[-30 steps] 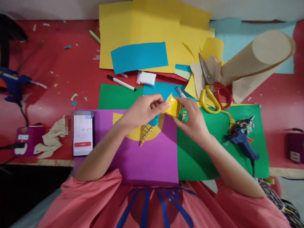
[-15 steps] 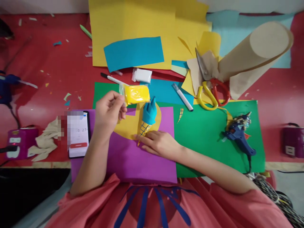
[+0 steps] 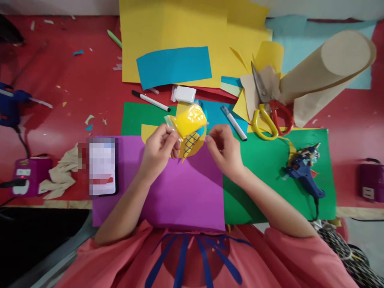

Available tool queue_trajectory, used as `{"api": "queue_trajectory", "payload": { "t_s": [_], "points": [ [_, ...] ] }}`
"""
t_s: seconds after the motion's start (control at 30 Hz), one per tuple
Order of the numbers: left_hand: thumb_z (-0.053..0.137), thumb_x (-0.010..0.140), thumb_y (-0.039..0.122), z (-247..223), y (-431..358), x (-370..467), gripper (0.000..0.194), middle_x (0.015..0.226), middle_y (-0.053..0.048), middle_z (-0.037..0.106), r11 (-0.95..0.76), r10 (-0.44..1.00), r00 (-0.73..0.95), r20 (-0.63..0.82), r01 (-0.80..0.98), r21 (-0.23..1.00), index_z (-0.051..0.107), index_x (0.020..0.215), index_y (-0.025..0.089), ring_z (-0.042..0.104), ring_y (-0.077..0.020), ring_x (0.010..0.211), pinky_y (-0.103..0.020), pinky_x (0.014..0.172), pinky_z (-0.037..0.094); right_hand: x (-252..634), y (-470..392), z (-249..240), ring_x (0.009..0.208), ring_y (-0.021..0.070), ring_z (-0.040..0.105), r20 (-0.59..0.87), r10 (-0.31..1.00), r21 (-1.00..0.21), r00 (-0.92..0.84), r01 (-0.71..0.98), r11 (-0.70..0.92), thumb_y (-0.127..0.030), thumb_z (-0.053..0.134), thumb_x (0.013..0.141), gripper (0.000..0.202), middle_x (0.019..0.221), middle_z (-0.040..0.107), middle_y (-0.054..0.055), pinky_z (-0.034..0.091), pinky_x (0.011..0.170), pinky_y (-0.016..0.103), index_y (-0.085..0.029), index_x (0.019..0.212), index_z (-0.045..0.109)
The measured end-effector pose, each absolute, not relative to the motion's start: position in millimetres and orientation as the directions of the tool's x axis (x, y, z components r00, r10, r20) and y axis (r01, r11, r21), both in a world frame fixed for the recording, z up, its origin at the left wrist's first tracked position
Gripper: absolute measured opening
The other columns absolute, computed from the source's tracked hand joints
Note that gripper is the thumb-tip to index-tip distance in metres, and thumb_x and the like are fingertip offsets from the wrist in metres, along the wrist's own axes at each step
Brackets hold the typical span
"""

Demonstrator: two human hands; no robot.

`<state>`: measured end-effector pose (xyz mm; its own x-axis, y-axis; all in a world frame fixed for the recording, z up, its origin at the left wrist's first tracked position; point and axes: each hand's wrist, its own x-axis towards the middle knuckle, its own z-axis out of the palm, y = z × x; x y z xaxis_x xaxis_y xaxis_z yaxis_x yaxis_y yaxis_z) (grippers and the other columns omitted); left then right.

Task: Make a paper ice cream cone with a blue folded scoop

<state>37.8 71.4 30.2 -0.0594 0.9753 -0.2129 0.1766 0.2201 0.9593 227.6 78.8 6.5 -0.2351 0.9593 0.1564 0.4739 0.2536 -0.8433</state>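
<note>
My left hand (image 3: pixel 160 144) is closed on the end of a clear plastic packet of yellow clay (image 3: pixel 190 120), holding it up. To the right of the packet is my right hand (image 3: pixel 225 150), its fingers curled but apart, with nothing visible in them. Under the packet lies a paper ice-cream cone (image 3: pixel 189 145), yellow with dark grid lines. The packet hides most of its blue top. A rounded yellow paper piece (image 3: pixel 199 147) lies beneath the cone, over a purple sheet (image 3: pixel 180 196).
Scissors (image 3: pixel 265 116), a capped marker (image 3: pixel 234 123), a black-and-white pen (image 3: pixel 151 101) and a white packet (image 3: pixel 184 94) lie beyond my hands. A blue glue gun (image 3: pixel 304 172) rests on the green sheet (image 3: pixel 255 192) at right. The phone (image 3: pixel 103 168) is at left.
My left hand has brought the yellow packet right and nearer, tilting it over the cone. My right hand has left the cone's tip and risen to the packet's right side.
</note>
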Motion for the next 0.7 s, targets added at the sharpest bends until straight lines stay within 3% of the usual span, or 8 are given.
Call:
{"api": "queue_trajectory", "payload": {
  "t_s": [0.13,0.27,0.37,0.43,0.57,0.7],
  "points": [
    [0.056,0.090,0.038,24.5,66.0,57.1,0.024,0.054,0.007,0.053,0.128,0.980,0.107,-0.167,0.301,0.945,0.049,0.074,0.020,0.051,-0.0055,0.042,-0.017,0.042,0.040,230.8,63.5,20.9,0.059,0.0088,0.050,0.299,0.921,-0.841,-0.251,0.387,0.378,-0.020,0.052,0.092,0.004,0.077,0.060,-0.001,0.040,0.057,0.025,-0.021,0.095,0.055],
    [0.051,0.091,0.026,25.6,60.9,68.3,0.018,0.053,0.007,0.049,-0.008,0.958,0.268,-0.097,0.364,0.931,0.047,0.075,0.020,0.050,-0.0057,0.044,-0.017,0.046,0.039,225.5,65.9,24.2,0.056,0.0069,0.048,0.046,0.964,-0.972,-0.264,0.211,0.104,-0.029,0.058,0.091,0.014,0.068,0.056,-0.003,0.037,0.051,0.022,-0.020,0.082,0.054],
    [0.050,0.091,0.022,27.2,58.6,70.9,0.018,0.054,0.007,0.050,-0.084,0.948,0.312,-0.055,0.413,0.907,0.046,0.074,0.020,0.050,-0.0055,0.044,-0.017,0.047,0.038,228.0,72.9,22.1,0.055,0.0073,0.048,-0.097,0.947,-0.994,-0.305,0.082,-0.075,-0.034,0.059,0.090,0.023,0.065,0.053,-0.004,0.038,0.051,0.022,-0.019,0.074,0.051],
    [0.051,0.092,0.022,27.6,57.5,71.1,0.018,0.054,0.007,0.051,-0.124,0.943,0.329,-0.043,0.470,0.874,0.047,0.075,0.020,0.049,-0.0055,0.045,-0.018,0.048,0.037,232.3,75.5,21.9,0.057,0.0080,0.050,-0.132,0.931,-0.990,-0.341,0.094,-0.106,-0.034,0.056,0.091,0.024,0.065,0.053,-0.003,0.038,0.052,0.022,-0.018,0.074,0.051],
    [0.055,0.090,0.021,28.2,56.3,69.0,0.018,0.055,0.007,0.051,-0.213,0.936,0.352,-0.019,0.608,0.765,0.049,0.073,0.019,0.049,-0.0062,0.047,-0.019,0.049,0.034,239.7,75.2,27.4,0.059,0.0088,0.048,-0.156,0.902,-0.960,-0.404,0.277,-0.042,-0.035,0.052,0.094,0.024,0.068,0.053,-0.002,0.037,0.055,0.024,-0.018,0.076,0.052],
    [0.056,0.090,0.023,28.3,57.1,64.3,0.018,0.058,0.006,0.053,-0.273,0.922,0.387,0.012,0.627,0.730,0.051,0.073,0.019,0.046,-0.0055,0.047,-0.019,0.049,0.031,242.9,76.1,34.4,0.060,0.0096,0.047,-0.177,0.869,-0.930,-0.462,0.367,0.005,-0.035,0.051,0.094,0.024,0.068,0.053,-0.001,0.035,0.057,0.025,-0.017,0.077,0.052]
  ]
}}
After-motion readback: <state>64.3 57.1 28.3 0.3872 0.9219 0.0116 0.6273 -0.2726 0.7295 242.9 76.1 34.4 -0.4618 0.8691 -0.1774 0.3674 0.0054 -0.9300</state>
